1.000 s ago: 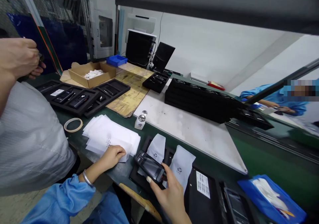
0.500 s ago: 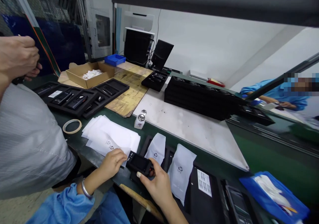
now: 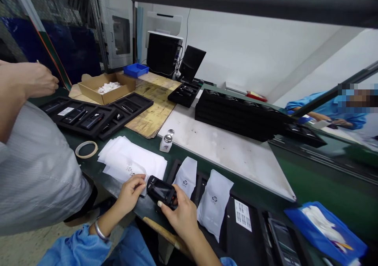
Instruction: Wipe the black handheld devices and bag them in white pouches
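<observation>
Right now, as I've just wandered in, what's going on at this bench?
Someone in blue sleeves holds a black handheld device in the right hand. The left hand pinches the edge of a white bag by the pile of white sheets, next to the device's end. Two more bags lie to the right, and another person in grey stands at left.

- Tape roll [image 3: 77, 149]: left of pouch stack [image 3: 141, 153].
- Dispenser bottle [image 3: 165, 144]: beside stack's far right corner.
- Handheld device [image 3: 158, 190]: in right hand [image 3: 182, 214], right of stack.
- Bin [image 3: 307, 230]: right of label sheet [image 3: 243, 215].
</observation>
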Action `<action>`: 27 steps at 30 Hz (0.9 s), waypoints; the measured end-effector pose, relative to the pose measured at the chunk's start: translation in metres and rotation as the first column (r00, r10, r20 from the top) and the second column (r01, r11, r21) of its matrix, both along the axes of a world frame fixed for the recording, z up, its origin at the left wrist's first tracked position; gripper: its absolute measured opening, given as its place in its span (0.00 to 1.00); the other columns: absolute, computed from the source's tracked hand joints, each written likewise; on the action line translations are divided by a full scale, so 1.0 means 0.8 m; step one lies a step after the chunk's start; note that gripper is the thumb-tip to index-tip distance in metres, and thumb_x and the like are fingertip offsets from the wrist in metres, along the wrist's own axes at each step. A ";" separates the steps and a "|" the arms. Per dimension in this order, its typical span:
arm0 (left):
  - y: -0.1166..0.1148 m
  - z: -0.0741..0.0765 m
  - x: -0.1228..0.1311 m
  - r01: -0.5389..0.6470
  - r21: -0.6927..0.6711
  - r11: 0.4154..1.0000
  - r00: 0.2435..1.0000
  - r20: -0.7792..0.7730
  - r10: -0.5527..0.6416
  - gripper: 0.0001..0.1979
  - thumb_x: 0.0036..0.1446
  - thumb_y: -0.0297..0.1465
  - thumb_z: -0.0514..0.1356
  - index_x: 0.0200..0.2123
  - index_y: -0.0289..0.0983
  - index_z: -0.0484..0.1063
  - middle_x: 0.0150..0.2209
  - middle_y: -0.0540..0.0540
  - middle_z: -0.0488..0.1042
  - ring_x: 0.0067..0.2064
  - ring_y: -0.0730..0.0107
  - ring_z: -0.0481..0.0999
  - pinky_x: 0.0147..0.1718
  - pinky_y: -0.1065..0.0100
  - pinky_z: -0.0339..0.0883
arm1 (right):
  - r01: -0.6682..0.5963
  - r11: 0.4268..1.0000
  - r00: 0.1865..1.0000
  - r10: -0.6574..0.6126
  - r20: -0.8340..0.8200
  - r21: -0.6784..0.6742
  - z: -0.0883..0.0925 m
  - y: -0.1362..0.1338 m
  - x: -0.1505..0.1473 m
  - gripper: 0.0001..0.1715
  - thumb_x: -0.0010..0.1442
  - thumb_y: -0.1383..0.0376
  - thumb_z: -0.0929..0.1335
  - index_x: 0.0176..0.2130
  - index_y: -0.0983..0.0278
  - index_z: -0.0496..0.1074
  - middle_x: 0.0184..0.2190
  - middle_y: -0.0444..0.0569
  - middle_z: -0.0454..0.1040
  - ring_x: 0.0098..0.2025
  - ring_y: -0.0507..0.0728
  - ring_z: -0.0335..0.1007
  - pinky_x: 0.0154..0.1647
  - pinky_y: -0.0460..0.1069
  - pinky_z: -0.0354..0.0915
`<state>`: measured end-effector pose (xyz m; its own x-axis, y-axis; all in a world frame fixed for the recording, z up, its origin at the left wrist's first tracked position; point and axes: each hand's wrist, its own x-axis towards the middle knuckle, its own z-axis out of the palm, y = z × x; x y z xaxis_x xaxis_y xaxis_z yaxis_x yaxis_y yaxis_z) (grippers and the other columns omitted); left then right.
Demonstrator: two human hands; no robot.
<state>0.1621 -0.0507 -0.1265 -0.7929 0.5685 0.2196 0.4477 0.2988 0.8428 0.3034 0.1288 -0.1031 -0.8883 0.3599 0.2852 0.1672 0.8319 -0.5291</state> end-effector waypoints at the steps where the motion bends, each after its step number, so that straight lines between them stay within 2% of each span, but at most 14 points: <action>1: 0.000 0.002 0.001 -0.008 -0.014 1.000 1.000 -0.010 0.008 0.09 0.64 0.31 0.53 0.34 0.38 0.72 0.48 0.41 0.75 0.51 0.61 0.75 0.50 0.58 0.69 | -0.014 1.000 1.000 0.015 -0.009 0.017 -0.001 -0.001 -0.001 0.34 0.55 0.54 0.71 0.55 0.68 0.65 0.43 0.57 0.78 0.40 0.63 0.77 0.36 0.54 0.74; 4: -0.003 0.003 0.004 -0.054 -0.062 0.997 0.997 -0.055 0.051 0.10 0.65 0.32 0.52 0.36 0.38 0.72 0.51 0.40 0.74 0.53 0.57 0.73 0.52 0.52 0.67 | -0.054 0.995 0.997 0.058 -0.048 0.086 -0.004 -0.006 0.001 0.35 0.56 0.53 0.70 0.56 0.69 0.64 0.43 0.58 0.78 0.41 0.64 0.77 0.37 0.54 0.73; 8: -0.008 -0.009 0.006 -0.078 -0.103 0.992 0.986 -0.155 0.062 0.14 0.66 0.28 0.49 0.48 0.38 0.73 0.56 0.40 0.72 0.58 0.56 0.69 0.57 0.48 0.64 | 0.038 0.994 0.997 -0.031 -0.075 0.099 -0.003 -0.012 0.006 0.34 0.57 0.51 0.70 0.55 0.70 0.65 0.41 0.58 0.78 0.40 0.64 0.77 0.36 0.54 0.73; 12: -0.015 -0.025 0.007 -0.051 -0.257 0.965 0.927 -0.373 -0.050 0.23 0.61 0.20 0.48 0.57 0.37 0.69 0.61 0.42 0.68 0.60 0.56 0.66 0.59 0.49 0.64 | 0.094 0.993 0.995 -0.091 -0.052 0.067 0.000 -0.018 0.008 0.34 0.57 0.50 0.70 0.54 0.70 0.66 0.38 0.57 0.78 0.37 0.63 0.77 0.35 0.54 0.73; 17: -0.020 -0.026 0.004 -0.029 -0.399 0.916 0.892 -0.425 -0.157 0.32 0.53 0.15 0.49 0.60 0.36 0.67 0.62 0.43 0.67 0.60 0.54 0.65 0.59 0.50 0.65 | 0.025 0.998 1.000 -0.025 -0.010 0.053 -0.007 -0.026 0.005 0.35 0.54 0.52 0.71 0.54 0.69 0.66 0.41 0.57 0.78 0.37 0.62 0.77 0.35 0.53 0.73; 21: -0.024 -0.022 0.001 0.021 -0.383 0.923 0.904 -0.386 -0.181 0.35 0.52 0.14 0.49 0.63 0.36 0.63 0.62 0.43 0.67 0.60 0.55 0.65 0.59 0.49 0.65 | 0.040 0.999 0.999 -0.040 0.003 0.011 -0.008 -0.024 -0.001 0.36 0.53 0.53 0.71 0.55 0.71 0.66 0.41 0.57 0.78 0.35 0.61 0.77 0.36 0.53 0.73; 24: -0.028 -0.021 0.001 0.042 -0.316 0.948 0.929 -0.336 -0.153 0.38 0.51 0.14 0.48 0.65 0.38 0.59 0.62 0.43 0.68 0.61 0.57 0.64 0.59 0.49 0.65 | 0.008 1.000 1.000 -0.007 0.027 -0.011 -0.002 -0.023 -0.007 0.36 0.53 0.53 0.72 0.54 0.70 0.67 0.39 0.55 0.78 0.33 0.60 0.76 0.35 0.52 0.72; 27: -0.032 -0.019 -0.002 0.050 -0.230 0.972 0.959 -0.261 -0.111 0.39 0.50 0.14 0.47 0.65 0.39 0.60 0.60 0.43 0.69 0.61 0.59 0.65 0.60 0.47 0.63 | -0.005 0.999 1.000 0.005 0.026 -0.032 0.001 -0.026 -0.012 0.36 0.53 0.52 0.72 0.55 0.69 0.67 0.36 0.52 0.78 0.31 0.58 0.75 0.32 0.50 0.71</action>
<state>0.1605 -0.0763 -0.1420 -0.6707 0.6861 0.2820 0.6796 0.4159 0.6043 0.2938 0.1076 -0.1024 -0.8972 0.3642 0.2499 0.1775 0.8153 -0.5511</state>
